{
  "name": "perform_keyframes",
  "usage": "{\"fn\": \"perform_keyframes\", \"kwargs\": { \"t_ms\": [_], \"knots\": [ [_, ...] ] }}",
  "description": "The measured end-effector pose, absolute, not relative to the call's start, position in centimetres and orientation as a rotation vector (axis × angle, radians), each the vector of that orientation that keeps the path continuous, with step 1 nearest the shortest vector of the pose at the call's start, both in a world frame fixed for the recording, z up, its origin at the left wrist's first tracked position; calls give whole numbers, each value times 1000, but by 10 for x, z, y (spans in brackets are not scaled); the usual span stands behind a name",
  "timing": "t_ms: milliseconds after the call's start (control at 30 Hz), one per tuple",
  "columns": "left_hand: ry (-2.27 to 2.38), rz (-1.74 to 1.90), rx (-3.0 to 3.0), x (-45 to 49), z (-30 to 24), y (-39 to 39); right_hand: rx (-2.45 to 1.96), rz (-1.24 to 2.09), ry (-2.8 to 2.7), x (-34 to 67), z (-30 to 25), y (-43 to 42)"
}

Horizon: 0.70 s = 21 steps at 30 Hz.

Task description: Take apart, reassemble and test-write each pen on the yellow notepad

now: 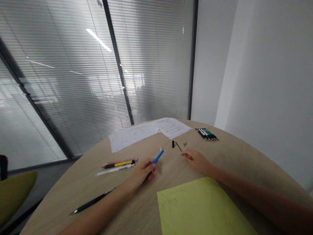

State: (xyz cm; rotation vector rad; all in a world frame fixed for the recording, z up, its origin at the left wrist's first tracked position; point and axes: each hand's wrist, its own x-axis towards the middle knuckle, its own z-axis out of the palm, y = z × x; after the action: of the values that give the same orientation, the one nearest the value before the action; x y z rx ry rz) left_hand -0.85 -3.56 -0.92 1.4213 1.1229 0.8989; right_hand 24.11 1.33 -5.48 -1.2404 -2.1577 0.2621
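Note:
My left hand (148,168) is closed around a blue pen barrel (158,157), which slants up and to the right from the fingers. A small pale piece (160,148) shows just beyond the barrel's upper end; I cannot tell if it is attached. My right hand (194,160) rests low over the table, fingertips pinched at the near end of a thin black pen refill (179,146). A short black cylinder, like a grip sleeve (173,144), stands left of the refill. Small metallic bits (185,144) lie to its right.
Several pens (207,134) lie in a row at the right. White papers (137,133) cover the table's far side. Left are a yellow-black pen (119,164), a white pen (114,170) and a dark pen (93,203). Yellow paper (198,209) lies in front.

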Motion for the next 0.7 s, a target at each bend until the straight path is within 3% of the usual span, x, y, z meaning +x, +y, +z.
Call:
{"fn": "perform_keyframes", "kwargs": {
  "t_ms": [233, 700],
  "knots": [
    [1182, 1158, 1310, -1, -11, -40, -1226, 291, -2245, 235, -46, 7],
    [1154, 1132, 1347, -2, -21, -33, -1473, 504, -2109, 155, -31, 49]
  ]
}}
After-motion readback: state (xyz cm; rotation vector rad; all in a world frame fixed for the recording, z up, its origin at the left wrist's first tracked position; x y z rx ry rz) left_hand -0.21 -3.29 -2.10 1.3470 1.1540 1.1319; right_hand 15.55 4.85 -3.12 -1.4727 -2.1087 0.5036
